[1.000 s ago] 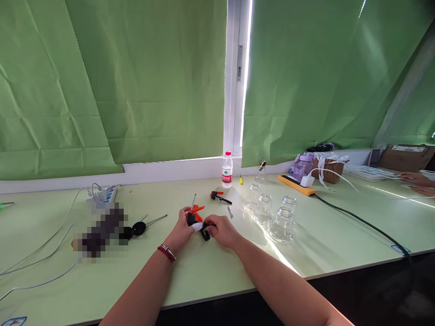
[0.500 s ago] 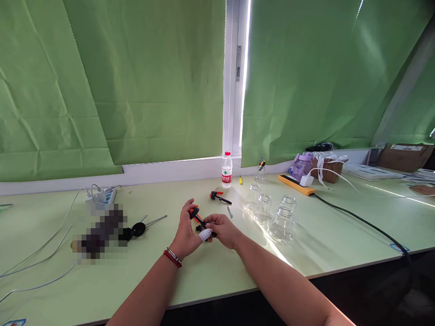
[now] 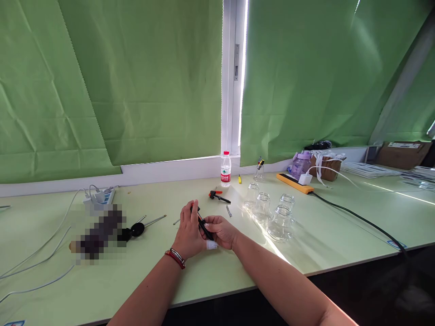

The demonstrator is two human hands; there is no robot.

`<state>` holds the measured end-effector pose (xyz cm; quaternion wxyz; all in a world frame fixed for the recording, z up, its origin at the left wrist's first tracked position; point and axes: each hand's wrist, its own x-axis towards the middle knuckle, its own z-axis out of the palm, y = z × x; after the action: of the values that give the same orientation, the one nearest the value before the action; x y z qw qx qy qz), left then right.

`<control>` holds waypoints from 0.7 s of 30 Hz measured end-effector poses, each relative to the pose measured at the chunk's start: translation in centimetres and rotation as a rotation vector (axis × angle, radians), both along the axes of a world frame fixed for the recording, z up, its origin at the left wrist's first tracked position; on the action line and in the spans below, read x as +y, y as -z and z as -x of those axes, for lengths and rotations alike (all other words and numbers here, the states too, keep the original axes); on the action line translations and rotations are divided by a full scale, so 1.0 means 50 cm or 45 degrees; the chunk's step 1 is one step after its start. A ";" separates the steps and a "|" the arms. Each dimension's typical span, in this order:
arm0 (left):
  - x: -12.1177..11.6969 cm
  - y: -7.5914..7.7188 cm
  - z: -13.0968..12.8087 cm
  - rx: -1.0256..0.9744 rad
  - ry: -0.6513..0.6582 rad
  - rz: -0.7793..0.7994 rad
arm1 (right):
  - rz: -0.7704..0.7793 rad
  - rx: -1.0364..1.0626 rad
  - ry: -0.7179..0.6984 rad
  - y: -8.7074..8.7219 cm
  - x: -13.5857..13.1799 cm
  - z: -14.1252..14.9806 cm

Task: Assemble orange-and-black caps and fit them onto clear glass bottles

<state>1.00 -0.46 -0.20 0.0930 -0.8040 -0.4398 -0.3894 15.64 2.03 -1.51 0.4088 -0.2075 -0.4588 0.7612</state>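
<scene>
My left hand [image 3: 190, 230], with a white wrapping on its thumb, is curled around a black-and-orange clamp-like tool [image 3: 205, 229]. At the tool's lower end, the fingers of my right hand [image 3: 222, 231] close on it from the right. Both hands hide much of the tool, so its exact shape is unclear. Just beyond the hands lies a similar black-and-orange tool [image 3: 219, 196] with an orange lever and a black bar. A small metal piece like a screw or bolt [image 3: 229, 211] rests near it. The tip of a thin rod [image 3: 176, 222] shows left of my left hand.
Several clear glasses [image 3: 279, 224] stand upside down on the right. Behind are a water bottle [image 3: 225, 170], a yellow cutter [image 3: 239, 179] and an orange power strip [image 3: 295, 183]. Two screwdrivers [image 3: 137, 229] lie left, beside a pixelated patch and white cables. The table's front edge is close.
My left hand has turned, so its back now faces me and its fingers cover the tool's upper end. The tool has tilted with it. My right hand stays on the lower end.
</scene>
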 end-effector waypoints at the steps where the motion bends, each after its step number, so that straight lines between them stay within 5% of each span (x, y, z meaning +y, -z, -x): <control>1: -0.001 0.000 -0.001 0.002 -0.010 -0.005 | 0.007 0.008 -0.006 0.001 -0.001 0.001; 16: -0.019 -0.031 0.005 -0.085 0.000 0.134 | -0.032 -0.085 -0.100 -0.019 -0.002 -0.013; 19: -0.024 -0.039 0.011 -0.090 -0.019 0.244 | -0.112 -0.197 0.070 -0.016 0.026 -0.037; 21: -0.026 -0.044 0.018 -0.119 -0.037 0.349 | -0.187 -0.310 0.367 -0.013 0.052 -0.065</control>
<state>0.08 -1.75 1.99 -0.0326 -0.7838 -0.5041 -0.3613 18.89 4.63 -0.88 0.4690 -0.3310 -0.5248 0.6286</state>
